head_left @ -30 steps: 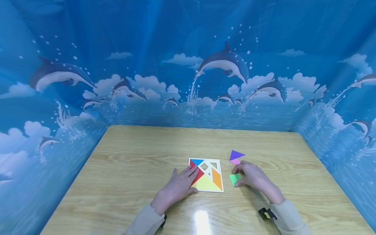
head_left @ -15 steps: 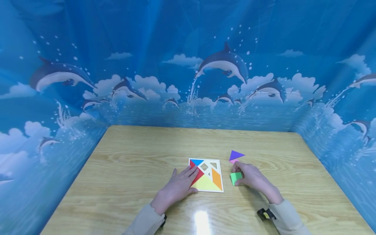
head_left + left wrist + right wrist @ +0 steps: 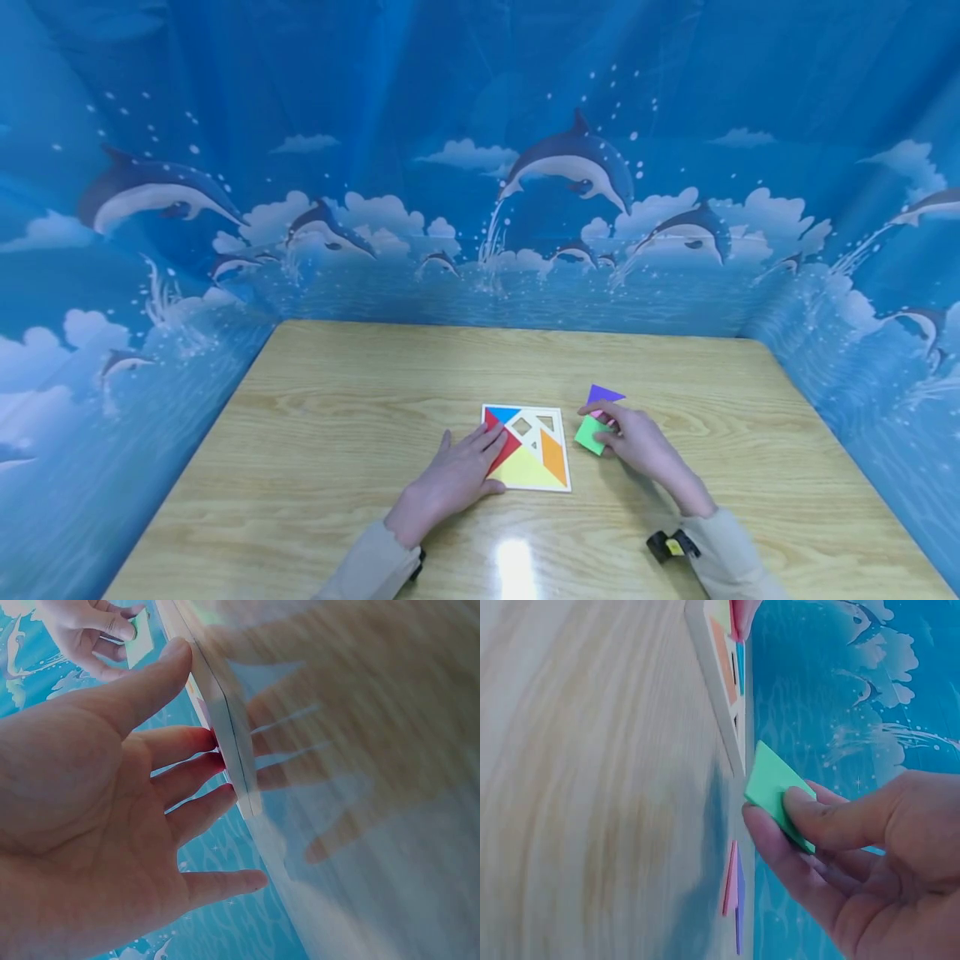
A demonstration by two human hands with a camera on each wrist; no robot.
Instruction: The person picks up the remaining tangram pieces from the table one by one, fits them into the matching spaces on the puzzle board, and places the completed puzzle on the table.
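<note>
The right hand [image 3: 643, 443] pinches a green square piece [image 3: 590, 435] between thumb and fingers; in the right wrist view the green piece [image 3: 774, 789] is held tilted above the table. With fingers spread, the left hand [image 3: 456, 475] rests on the left side of a white puzzle board [image 3: 566, 479]. Red, blue, yellow and orange pieces lie in the board, and several openings show at its upper right. A purple triangle [image 3: 603, 393] lies beyond the right hand, beside a pink piece [image 3: 730, 881] partly hidden by that hand in the head view.
The wooden table [image 3: 360, 375] extends around the board and meets a blue dolphin-print curtain [image 3: 420, 167] at its back and sides. A bright reflection lies on the table's front part. A black device is strapped near the right wrist.
The right hand has raised the green piece off the table and shifted it slightly left and away, turning it. The pink piece is now more covered. The left hand has stayed still.
</note>
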